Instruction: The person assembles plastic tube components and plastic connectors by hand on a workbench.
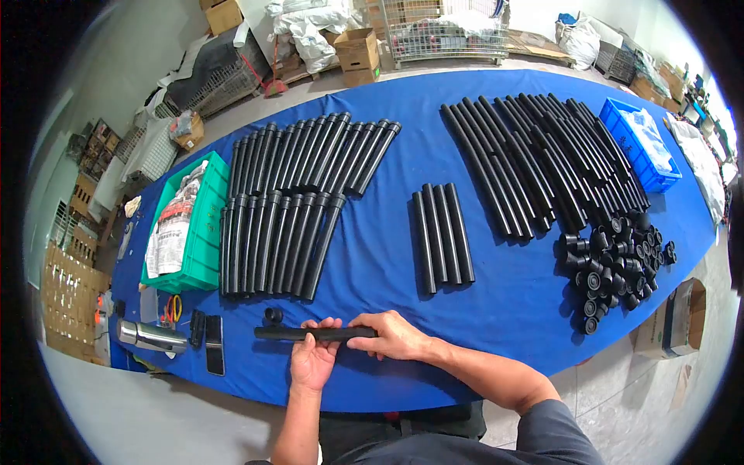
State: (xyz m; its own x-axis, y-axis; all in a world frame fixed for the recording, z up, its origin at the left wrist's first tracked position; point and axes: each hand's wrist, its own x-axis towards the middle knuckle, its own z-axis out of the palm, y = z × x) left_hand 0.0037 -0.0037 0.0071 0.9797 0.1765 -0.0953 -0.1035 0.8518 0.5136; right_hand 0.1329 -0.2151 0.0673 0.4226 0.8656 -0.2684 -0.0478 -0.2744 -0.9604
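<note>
A black tube [283,333] lies level across both hands near the front edge of the blue table. My left hand [314,358], palm up, holds it near its middle with the thumb over it. My right hand [391,335] is wrapped round its right end, which is hidden. Just behind the tube's left end a small black cap [273,315] rests on the cloth. Beyond the hands, several plain black tubes [443,240] lie side by side.
Capped tubes [279,240] lie in two rows at left, beside a green crate [203,252]. Far right are many long tubes [542,163], loose caps [612,271] and a blue bin [659,182]. A steel flask [147,335], scissors [173,308] and a phone [215,349] lie at front left.
</note>
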